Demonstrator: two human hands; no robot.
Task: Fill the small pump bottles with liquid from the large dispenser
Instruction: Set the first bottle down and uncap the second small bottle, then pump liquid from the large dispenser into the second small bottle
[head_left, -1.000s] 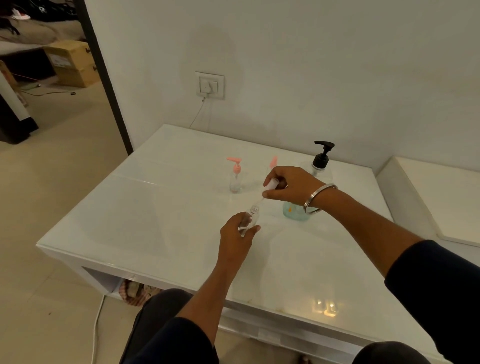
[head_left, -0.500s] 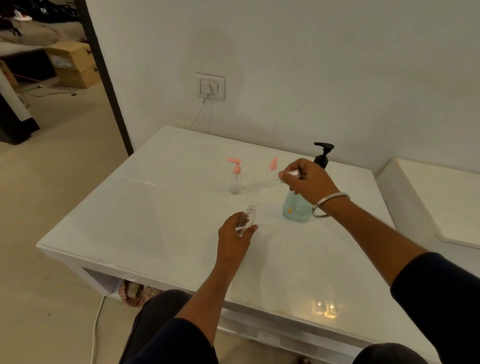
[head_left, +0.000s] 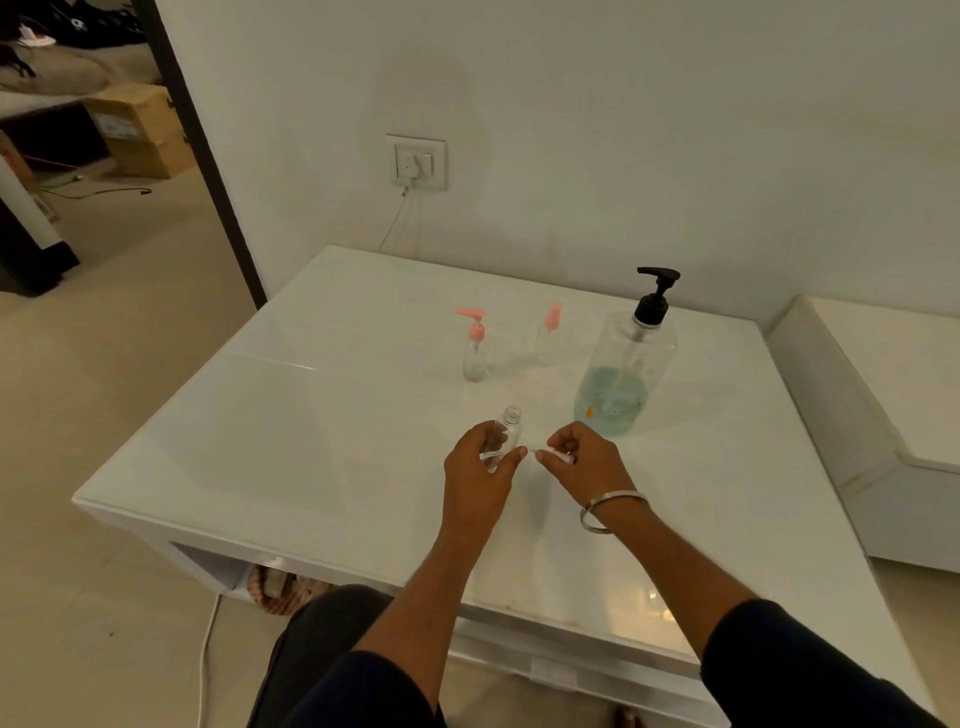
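Observation:
My left hand (head_left: 480, 467) grips a small clear bottle (head_left: 506, 431) with its neck uncapped, standing on the white table (head_left: 311, 441). Just right of it, my right hand (head_left: 582, 460) pinches the bottle's white pump cap (head_left: 553, 454) low over the table. The large clear dispenser (head_left: 623, 374) with a black pump and blue liquid in its lower part stands behind my right hand. Two small bottles with pink pumps (head_left: 474, 345) (head_left: 549, 335) stand further back.
A wall socket (head_left: 418, 162) with a cable sits on the wall behind the table. A white ledge (head_left: 883, 395) adjoins the table on the right. A doorway with cardboard boxes (head_left: 140, 130) opens at the left. My knees are under the table's near edge.
My right hand pulled the pump cap out of the small bottle, lifted it toward the dispenser, then brought it back down beside my left hand. The left hand kept hold of the bottle.

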